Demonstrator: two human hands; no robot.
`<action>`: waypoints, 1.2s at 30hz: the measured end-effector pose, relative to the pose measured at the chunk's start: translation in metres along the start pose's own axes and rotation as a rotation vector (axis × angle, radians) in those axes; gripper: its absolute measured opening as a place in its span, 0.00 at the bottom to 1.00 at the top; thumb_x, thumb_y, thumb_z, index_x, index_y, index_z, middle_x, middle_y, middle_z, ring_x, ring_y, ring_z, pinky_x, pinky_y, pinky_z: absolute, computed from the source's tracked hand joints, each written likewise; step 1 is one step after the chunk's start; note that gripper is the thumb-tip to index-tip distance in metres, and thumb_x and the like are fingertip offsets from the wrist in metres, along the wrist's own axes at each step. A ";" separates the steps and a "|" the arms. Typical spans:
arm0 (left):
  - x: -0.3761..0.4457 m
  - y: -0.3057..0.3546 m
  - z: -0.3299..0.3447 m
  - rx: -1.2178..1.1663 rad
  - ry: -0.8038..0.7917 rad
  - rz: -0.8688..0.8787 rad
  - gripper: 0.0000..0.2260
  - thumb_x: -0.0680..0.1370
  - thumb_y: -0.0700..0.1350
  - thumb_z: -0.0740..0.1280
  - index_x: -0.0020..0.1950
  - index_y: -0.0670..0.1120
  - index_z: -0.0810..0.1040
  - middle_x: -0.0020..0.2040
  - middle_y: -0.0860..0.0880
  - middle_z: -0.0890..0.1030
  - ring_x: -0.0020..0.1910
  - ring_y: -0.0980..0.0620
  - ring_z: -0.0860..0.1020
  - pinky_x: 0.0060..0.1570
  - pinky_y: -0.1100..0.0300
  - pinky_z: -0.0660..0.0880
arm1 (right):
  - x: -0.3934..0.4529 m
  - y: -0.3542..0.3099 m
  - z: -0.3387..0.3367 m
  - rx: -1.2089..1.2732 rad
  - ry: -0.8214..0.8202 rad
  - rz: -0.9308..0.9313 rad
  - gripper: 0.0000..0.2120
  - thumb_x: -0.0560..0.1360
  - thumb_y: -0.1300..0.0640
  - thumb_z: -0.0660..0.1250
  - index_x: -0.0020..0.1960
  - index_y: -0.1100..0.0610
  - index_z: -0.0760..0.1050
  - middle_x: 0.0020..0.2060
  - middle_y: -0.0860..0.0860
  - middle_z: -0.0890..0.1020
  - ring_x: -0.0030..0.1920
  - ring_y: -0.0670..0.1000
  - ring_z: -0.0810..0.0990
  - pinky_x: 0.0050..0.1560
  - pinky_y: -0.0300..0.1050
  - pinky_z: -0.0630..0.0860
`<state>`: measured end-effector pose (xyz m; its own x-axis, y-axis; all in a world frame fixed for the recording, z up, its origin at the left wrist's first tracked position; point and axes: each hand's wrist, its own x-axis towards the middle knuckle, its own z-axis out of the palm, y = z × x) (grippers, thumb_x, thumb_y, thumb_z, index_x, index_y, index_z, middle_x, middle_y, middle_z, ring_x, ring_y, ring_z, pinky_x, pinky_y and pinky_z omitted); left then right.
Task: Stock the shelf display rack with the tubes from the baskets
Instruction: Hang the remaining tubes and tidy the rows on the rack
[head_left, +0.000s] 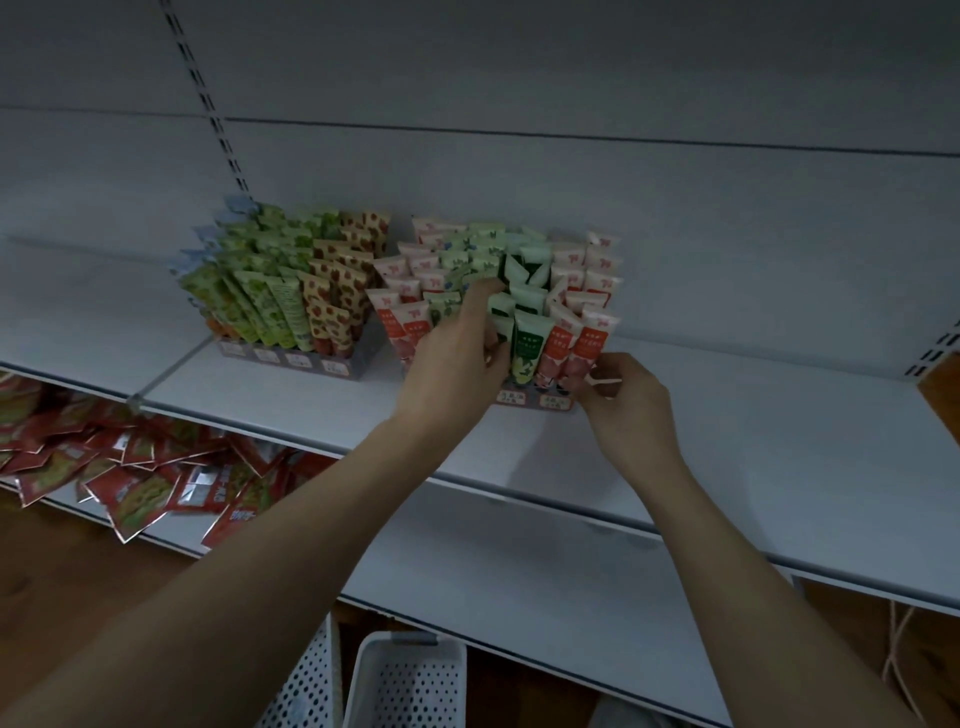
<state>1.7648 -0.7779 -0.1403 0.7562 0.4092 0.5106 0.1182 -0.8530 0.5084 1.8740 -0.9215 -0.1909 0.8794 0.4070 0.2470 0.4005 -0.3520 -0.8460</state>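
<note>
Green tube (527, 340) in display rack (537, 400), left hand (457, 353) gripping it; right hand (626, 395) pinching rack corner; labels unreadable.

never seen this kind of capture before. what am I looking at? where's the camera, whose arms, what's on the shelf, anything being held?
There is no robot here. One wide-angle camera is worn on a person's head, looking forward and down, so the two bare arms belong to the wearer.

On the white shelf stand two display racks packed with upright tubes: the left rack has green and strawberry-print tubes, the right rack pink and pale green ones.

The left hand reaches into the right rack, fingers among the pale green tubes. The right hand is at that rack's front right corner, pinching something small and white; I cannot tell what.

Red packets lie on the lower shelf, and a perforated white basket sits below.
</note>
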 end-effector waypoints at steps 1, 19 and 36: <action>-0.002 -0.001 0.000 -0.001 -0.005 -0.007 0.24 0.76 0.37 0.67 0.71 0.47 0.65 0.40 0.50 0.77 0.39 0.49 0.76 0.37 0.47 0.76 | 0.000 0.000 0.000 -0.015 -0.004 0.011 0.15 0.75 0.56 0.71 0.60 0.61 0.76 0.52 0.55 0.81 0.44 0.48 0.76 0.35 0.24 0.67; 0.001 -0.008 0.006 0.083 0.012 0.115 0.20 0.79 0.45 0.67 0.70 0.49 0.68 0.41 0.50 0.77 0.37 0.47 0.76 0.36 0.51 0.76 | -0.002 0.000 0.002 -0.002 -0.056 0.081 0.26 0.75 0.51 0.72 0.69 0.61 0.70 0.60 0.55 0.78 0.49 0.52 0.79 0.45 0.40 0.70; 0.038 -0.014 0.011 0.094 0.074 0.264 0.08 0.76 0.44 0.64 0.48 0.41 0.78 0.38 0.43 0.82 0.36 0.41 0.80 0.32 0.49 0.76 | 0.000 -0.064 0.012 -0.116 0.153 -0.523 0.16 0.71 0.71 0.64 0.56 0.60 0.81 0.49 0.54 0.81 0.47 0.50 0.78 0.46 0.34 0.69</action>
<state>1.7989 -0.7537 -0.1361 0.7203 0.1886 0.6675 -0.0148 -0.9579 0.2866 1.8458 -0.8889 -0.1426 0.5800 0.4286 0.6927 0.8116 -0.2306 -0.5369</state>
